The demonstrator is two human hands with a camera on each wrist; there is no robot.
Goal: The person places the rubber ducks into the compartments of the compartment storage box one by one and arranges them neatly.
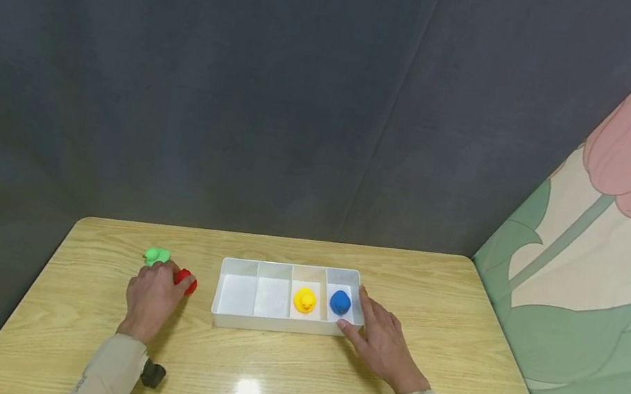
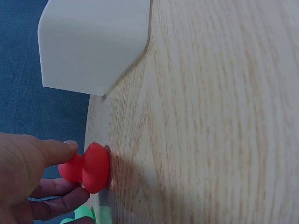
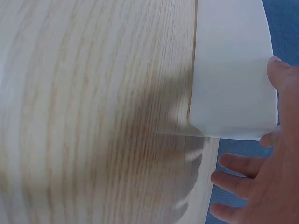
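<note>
At the table's left side my left hand [image 1: 152,295] pinches a small red rubber duck [image 2: 96,169] by its head, thumb on one side and fingers on the other. The duck appears to rest on the table. Just behind that hand sits a green duck [image 1: 157,255], partly hidden by the fingers. My right hand [image 1: 384,346] touches the right end of a white divided tray [image 1: 249,322], its fingers spread and relaxed at the rim. Inside the tray, a blue duck [image 1: 340,302] lies in the rightmost compartment and a yellow duck [image 1: 305,301] in the one beside it.
The two left compartments of the tray show bare white floors. Beneath everything is a light wooden table [image 1: 309,379]. A dark curtain [image 1: 246,86] hangs behind its far edge, and a flower-printed cloth [image 1: 609,291] hangs on the right.
</note>
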